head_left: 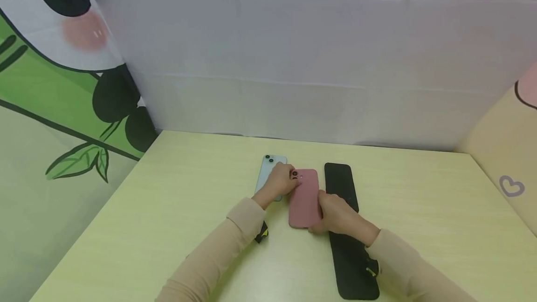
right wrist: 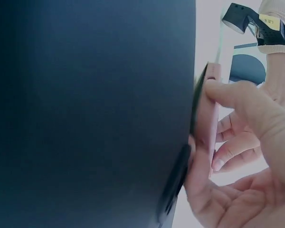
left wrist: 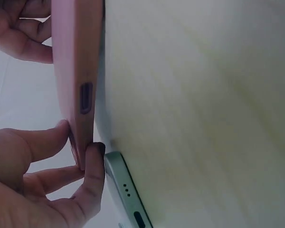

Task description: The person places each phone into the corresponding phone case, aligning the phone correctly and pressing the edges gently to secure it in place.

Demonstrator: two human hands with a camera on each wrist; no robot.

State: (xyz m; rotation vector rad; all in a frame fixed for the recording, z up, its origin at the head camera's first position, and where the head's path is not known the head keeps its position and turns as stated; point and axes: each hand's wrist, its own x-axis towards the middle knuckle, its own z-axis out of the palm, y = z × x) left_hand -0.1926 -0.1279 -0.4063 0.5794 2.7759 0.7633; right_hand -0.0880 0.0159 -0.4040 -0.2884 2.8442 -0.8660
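Note:
Both hands hold a phone in a pink case (head_left: 305, 202), its camera end pointing away from me in the head view. My left hand (head_left: 280, 180) pinches its upper left corner between thumb and fingers. Its right side and lower corner are gripped by my right hand (head_left: 337, 213). In the left wrist view the pink case (left wrist: 69, 61) stands edge-on with a port cutout. A dark face shows along the pink case (right wrist: 208, 114) in the right wrist view. Partly under my left hand lies a pale blue phone (head_left: 266, 169), camera side up.
A long flat black object (head_left: 352, 264) lies on the table under my right forearm, partly hidden. The pale yellow table (head_left: 189, 176) meets a pale cloth backdrop (head_left: 293, 59) behind. Cartoon-printed panels (head_left: 63, 101) stand at the sides. Black wrist cameras (head_left: 262, 233) show beside the sleeves.

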